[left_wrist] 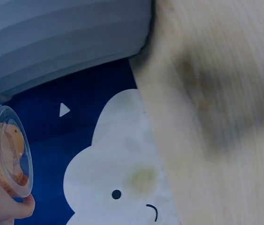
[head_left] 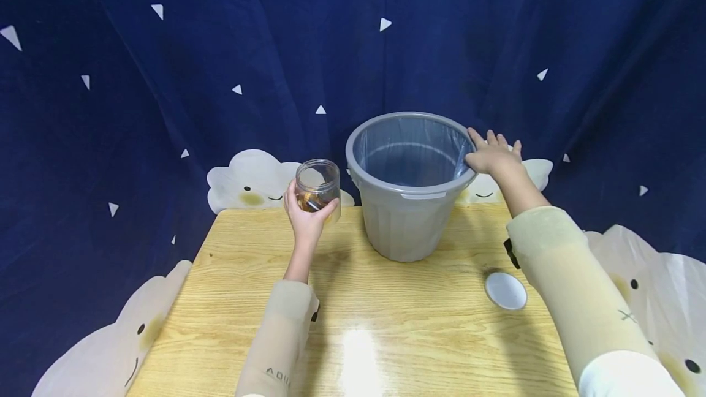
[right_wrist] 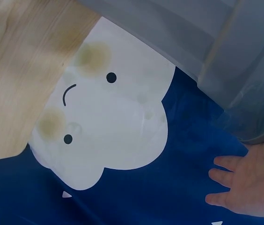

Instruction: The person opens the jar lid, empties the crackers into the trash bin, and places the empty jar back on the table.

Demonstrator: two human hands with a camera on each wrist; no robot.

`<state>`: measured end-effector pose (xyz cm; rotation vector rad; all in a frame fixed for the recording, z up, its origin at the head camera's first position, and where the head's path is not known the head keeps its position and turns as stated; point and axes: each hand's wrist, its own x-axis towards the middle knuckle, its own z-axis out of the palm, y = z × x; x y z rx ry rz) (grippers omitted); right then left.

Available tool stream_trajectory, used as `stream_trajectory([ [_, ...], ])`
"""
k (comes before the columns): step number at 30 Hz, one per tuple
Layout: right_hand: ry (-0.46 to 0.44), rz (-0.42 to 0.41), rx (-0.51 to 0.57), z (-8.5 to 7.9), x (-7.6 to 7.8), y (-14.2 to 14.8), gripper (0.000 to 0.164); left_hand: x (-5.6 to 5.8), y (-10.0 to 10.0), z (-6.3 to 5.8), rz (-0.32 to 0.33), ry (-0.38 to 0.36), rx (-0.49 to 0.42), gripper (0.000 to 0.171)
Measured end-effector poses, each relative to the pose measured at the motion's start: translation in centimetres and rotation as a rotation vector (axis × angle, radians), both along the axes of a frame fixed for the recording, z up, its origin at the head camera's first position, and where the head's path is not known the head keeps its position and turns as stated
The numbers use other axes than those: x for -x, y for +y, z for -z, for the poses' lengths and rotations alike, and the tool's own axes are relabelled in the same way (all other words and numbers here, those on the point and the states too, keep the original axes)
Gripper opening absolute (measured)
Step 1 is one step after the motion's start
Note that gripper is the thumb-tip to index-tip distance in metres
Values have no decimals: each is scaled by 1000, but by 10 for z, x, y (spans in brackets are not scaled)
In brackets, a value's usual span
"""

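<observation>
My left hand (head_left: pixel 306 219) grips a clear, round, open-topped plastic jar (head_left: pixel 318 175), fingers and thumb curled about its sides, to the left of a grey bin (head_left: pixel 402 219). Orange-brown ridged pieces (left_wrist: pixel 11 147) show through the jar wall in the left wrist view. The jar is held upright over the table's far edge. At the bin's right side, my right hand (head_left: pixel 493 153) lies with fingers spread and its thumb side at the rim. A thin clear liner (head_left: pixel 460 158) hangs inside the bin, and its edge shows near that hand.
A round white lid (head_left: pixel 505 291) lies on the wooden table (head_left: pixel 408 323), below the right forearm. Behind the table hangs a dark blue curtain (head_left: pixel 276 66) with white triangles and cloud faces. The bin stands near the table's far edge.
</observation>
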<state>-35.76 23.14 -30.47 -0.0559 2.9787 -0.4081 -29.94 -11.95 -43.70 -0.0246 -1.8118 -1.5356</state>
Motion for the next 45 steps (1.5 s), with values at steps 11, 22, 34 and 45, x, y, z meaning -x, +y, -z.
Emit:
stream_trajectory([
  [11,4,-2,4,-2,-2,-1,68,12,0,-27,-84,49,121,86],
  [22,9,4,-5,0,-2,-1,68,20,4,-48,-92,31,199,89],
  [34,9,3,-13,-1,-2,-1,68,31,2,-67,-112,54,315,88],
  [45,21,7,-21,0,-1,0,69,36,4,-82,-135,15,406,89],
])
